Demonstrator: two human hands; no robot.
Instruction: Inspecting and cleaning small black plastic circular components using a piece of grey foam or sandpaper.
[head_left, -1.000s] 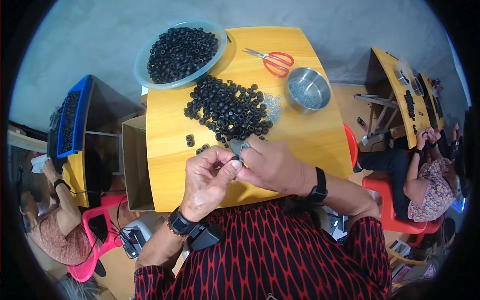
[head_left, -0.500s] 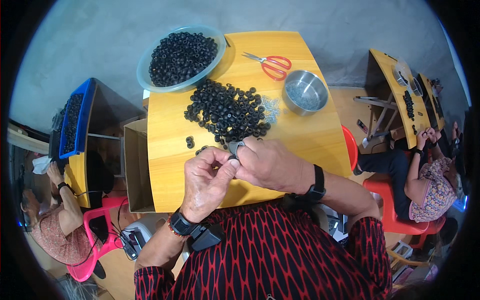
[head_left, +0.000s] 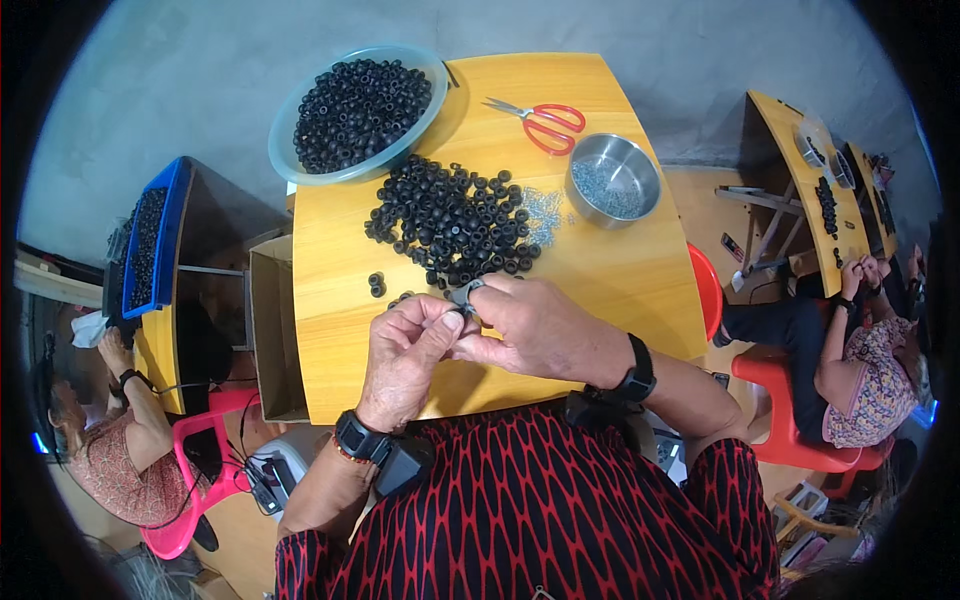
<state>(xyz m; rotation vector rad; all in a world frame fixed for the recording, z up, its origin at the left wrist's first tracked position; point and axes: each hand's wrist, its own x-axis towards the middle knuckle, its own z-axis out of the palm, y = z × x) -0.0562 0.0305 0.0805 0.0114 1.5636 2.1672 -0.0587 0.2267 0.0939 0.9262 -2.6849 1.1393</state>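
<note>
My left hand (head_left: 405, 355) and my right hand (head_left: 530, 325) meet over the near part of a yellow wooden table (head_left: 620, 280). Between their fingertips they pinch a small black ring with a bit of grey metal (head_left: 463, 296). Just beyond the hands lies a loose pile of black rubber rings (head_left: 455, 215). Two stray rings (head_left: 376, 285) sit to the left of the pile. Small metal pieces (head_left: 543, 208) are scattered at the pile's right side.
A pale blue bowl (head_left: 290, 165) full of black rings stands at the far left corner. Red-handled scissors (head_left: 545, 120) and a steel bowl (head_left: 612, 180) of small metal parts lie far right. An open cardboard box (head_left: 270, 340) hangs off the table's left. Other people work at neighbouring tables.
The hands stay together at the same spot; the fingers have shifted slightly on the small piece. Nothing else on the table has moved.
</note>
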